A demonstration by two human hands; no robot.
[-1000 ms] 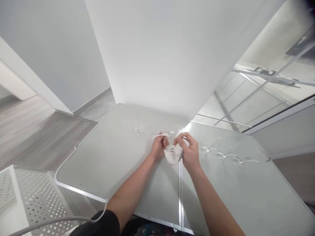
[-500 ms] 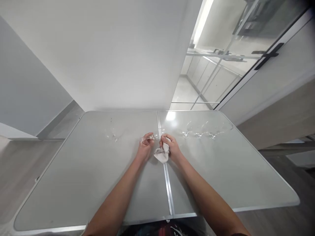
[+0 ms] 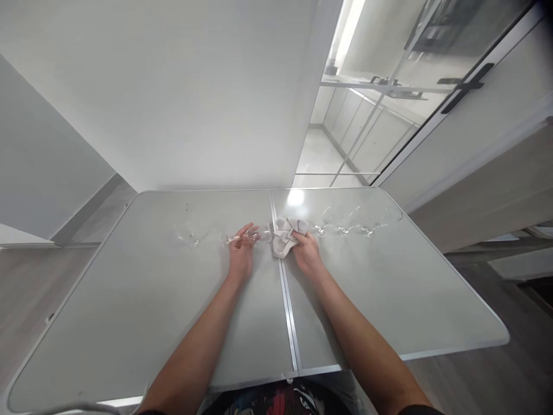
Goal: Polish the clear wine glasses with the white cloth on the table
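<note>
My left hand (image 3: 242, 253) is closed around a clear stemmed glass (image 3: 262, 235), held sideways above the table. Its bowl points right and its stem end pokes out to the left of my fingers. A crumpled whitish cloth (image 3: 286, 237) is in my right hand (image 3: 307, 252), pinched between thumb and fingers. The cloth is spread beside the mouth of the glass; whether it touches the rim I cannot tell.
More clear glasses stand in a row (image 3: 343, 230) on the right of the grey folding table (image 3: 181, 323). Faint clear glassware (image 3: 193, 239) is at the left. A metal seam (image 3: 287, 311) splits the tabletop. Behind rises a white wall (image 3: 194, 104), with a glass-paned door (image 3: 371, 127) to its right.
My left hand has moved left, turning the glass so its bowl points right. The cloth has been raised and opened out in my right hand. The view has shifted slightly.
</note>
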